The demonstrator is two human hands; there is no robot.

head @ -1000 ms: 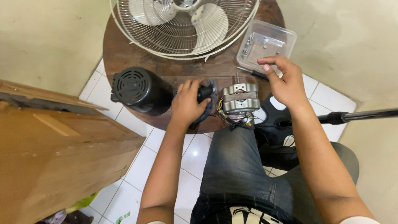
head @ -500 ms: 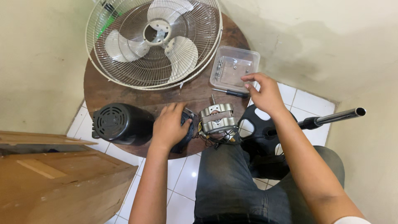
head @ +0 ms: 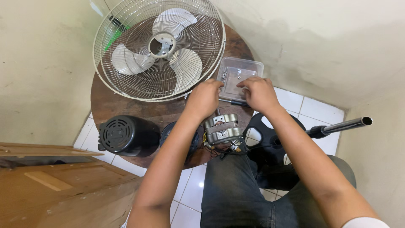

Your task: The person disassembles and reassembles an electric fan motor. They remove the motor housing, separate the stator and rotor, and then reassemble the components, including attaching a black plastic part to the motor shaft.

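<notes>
My left hand (head: 205, 98) has its curled fingers on the near left corner of a clear plastic box (head: 241, 71) on the round wooden table (head: 110, 103). My right hand (head: 258, 93) rests on the box's near edge with its fingertips reaching inside, where small metal parts lie. I cannot see whether these fingers pinch anything. A dark screwdriver shaft (head: 233, 102) lies between my hands. Just below them sits a bare fan motor (head: 222, 128) with wires at the table's near edge.
A fan grille with pale blades (head: 160, 48) covers the table's far part. A black motor cover (head: 126, 135) and another black piece (head: 168, 134) stand near left. The fan's black base (head: 270, 145) and pole (head: 344, 125) lie at right by my knee. A wooden panel (head: 50, 185) is lower left.
My left hand has left the black piece by the motor and gone up to the clear box. My right hand stays at the box. The view has tilted towards the grille.
</notes>
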